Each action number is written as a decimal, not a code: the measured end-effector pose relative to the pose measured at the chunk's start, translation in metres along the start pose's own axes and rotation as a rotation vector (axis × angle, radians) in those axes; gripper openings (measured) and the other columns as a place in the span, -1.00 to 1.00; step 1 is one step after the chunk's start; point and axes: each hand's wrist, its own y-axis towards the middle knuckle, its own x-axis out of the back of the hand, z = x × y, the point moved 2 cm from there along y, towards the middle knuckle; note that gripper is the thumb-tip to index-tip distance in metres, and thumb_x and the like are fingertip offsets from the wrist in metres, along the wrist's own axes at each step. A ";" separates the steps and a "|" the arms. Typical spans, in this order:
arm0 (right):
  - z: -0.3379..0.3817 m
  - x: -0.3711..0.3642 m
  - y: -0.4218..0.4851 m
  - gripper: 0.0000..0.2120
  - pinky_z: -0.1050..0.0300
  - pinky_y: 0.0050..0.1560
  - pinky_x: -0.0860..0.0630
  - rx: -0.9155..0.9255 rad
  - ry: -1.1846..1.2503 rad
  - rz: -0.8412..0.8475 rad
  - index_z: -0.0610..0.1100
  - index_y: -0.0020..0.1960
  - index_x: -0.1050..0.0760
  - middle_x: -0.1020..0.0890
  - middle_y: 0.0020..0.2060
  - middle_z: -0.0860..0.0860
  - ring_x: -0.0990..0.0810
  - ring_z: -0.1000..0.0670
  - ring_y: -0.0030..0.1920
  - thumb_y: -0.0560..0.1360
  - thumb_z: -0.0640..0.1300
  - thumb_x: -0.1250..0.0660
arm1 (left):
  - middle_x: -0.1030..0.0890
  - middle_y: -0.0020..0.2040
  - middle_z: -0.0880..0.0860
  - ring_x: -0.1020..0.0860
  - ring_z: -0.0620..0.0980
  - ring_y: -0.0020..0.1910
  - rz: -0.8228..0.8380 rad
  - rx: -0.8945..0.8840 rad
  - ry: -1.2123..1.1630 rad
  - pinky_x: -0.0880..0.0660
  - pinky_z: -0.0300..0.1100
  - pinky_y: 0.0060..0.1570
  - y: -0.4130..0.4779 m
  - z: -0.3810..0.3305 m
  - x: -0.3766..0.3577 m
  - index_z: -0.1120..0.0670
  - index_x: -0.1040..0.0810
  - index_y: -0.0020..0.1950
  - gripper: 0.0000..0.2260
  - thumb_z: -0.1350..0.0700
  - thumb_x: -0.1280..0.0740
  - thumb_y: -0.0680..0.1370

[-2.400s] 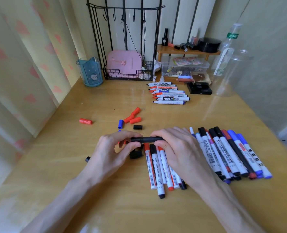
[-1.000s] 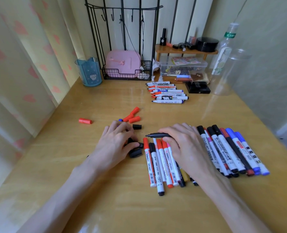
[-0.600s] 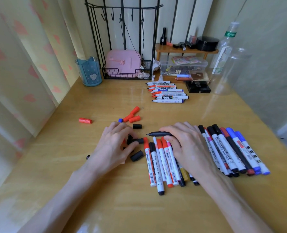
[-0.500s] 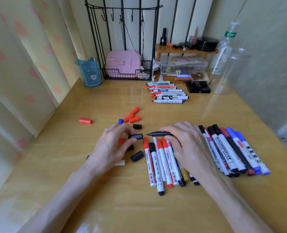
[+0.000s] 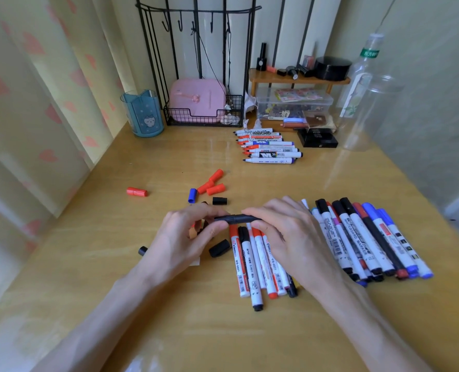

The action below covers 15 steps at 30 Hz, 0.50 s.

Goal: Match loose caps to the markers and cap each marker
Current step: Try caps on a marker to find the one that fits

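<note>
While the left grip [image 5: 185,237] pinches a black cap [image 5: 221,218] onto the black marker [image 5: 245,218] the right grip [image 5: 290,234] holds, capped markers [image 5: 357,237] lie beside it; loose caps [image 5: 214,188] and bare markers [image 5: 268,149] wait beyond.

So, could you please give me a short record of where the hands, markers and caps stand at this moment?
left hand: pinches the left end of the black marker
right hand: holds the same marker by its barrel, level over the table
loose caps: red cap, blue cap and black cap lie beyond the hands
uncapped markers: a row at the far side, tips bare
capped markers: a pile right of the right hand
</note>
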 end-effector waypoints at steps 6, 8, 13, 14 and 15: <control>0.002 -0.003 -0.001 -0.64 -0.10 -0.08 -0.53 0.034 0.015 -0.024 -0.10 0.23 -0.68 -0.66 -0.10 0.09 -0.53 0.03 -0.07 0.49 -0.39 -0.49 | -0.65 -0.12 -0.14 -0.59 -0.01 -0.15 -0.006 -0.023 -0.022 -0.53 -0.20 -0.09 -0.003 0.000 0.002 0.06 -0.71 0.13 -0.78 -0.04 -0.41 0.62; 0.002 -0.002 -0.001 -0.63 -0.09 -0.09 -0.53 0.039 0.019 -0.034 -0.10 0.23 -0.68 -0.66 -0.10 0.09 -0.54 0.02 -0.07 0.49 -0.39 -0.50 | -0.65 -0.09 -0.17 -0.60 -0.03 -0.13 -0.009 -0.033 -0.022 -0.54 -0.20 -0.08 -0.003 0.000 0.001 0.06 -0.70 0.13 -0.78 -0.04 -0.41 0.62; 0.005 -0.001 0.000 -0.66 -0.09 -0.07 -0.52 0.033 0.047 -0.023 -0.08 0.23 -0.68 -0.65 -0.11 0.09 -0.53 0.01 -0.07 0.52 -0.36 -0.47 | -0.68 -0.07 -0.09 -0.60 -0.04 -0.11 0.021 -0.054 0.035 -0.52 -0.22 -0.06 -0.002 -0.001 0.007 0.02 -0.69 0.16 -0.80 -0.03 -0.39 0.63; 0.005 0.000 0.000 -0.67 -0.09 -0.07 -0.51 0.034 0.044 -0.022 -0.08 0.23 -0.68 -0.64 -0.11 0.09 -0.52 0.01 -0.07 0.52 -0.35 -0.46 | -0.68 -0.07 -0.12 -0.60 -0.07 -0.12 0.017 -0.054 0.047 -0.51 -0.24 -0.06 -0.002 -0.001 0.009 0.01 -0.69 0.16 -0.81 -0.02 -0.38 0.63; 0.003 0.002 0.001 -0.68 -0.09 -0.06 -0.51 0.031 0.038 -0.029 -0.08 0.23 -0.68 -0.64 -0.11 0.09 -0.52 0.01 -0.08 0.53 -0.34 -0.44 | -0.68 -0.08 -0.15 -0.60 -0.10 -0.12 0.003 -0.045 0.058 -0.51 -0.25 -0.06 -0.001 0.001 0.011 0.00 -0.70 0.15 -0.82 -0.02 -0.38 0.62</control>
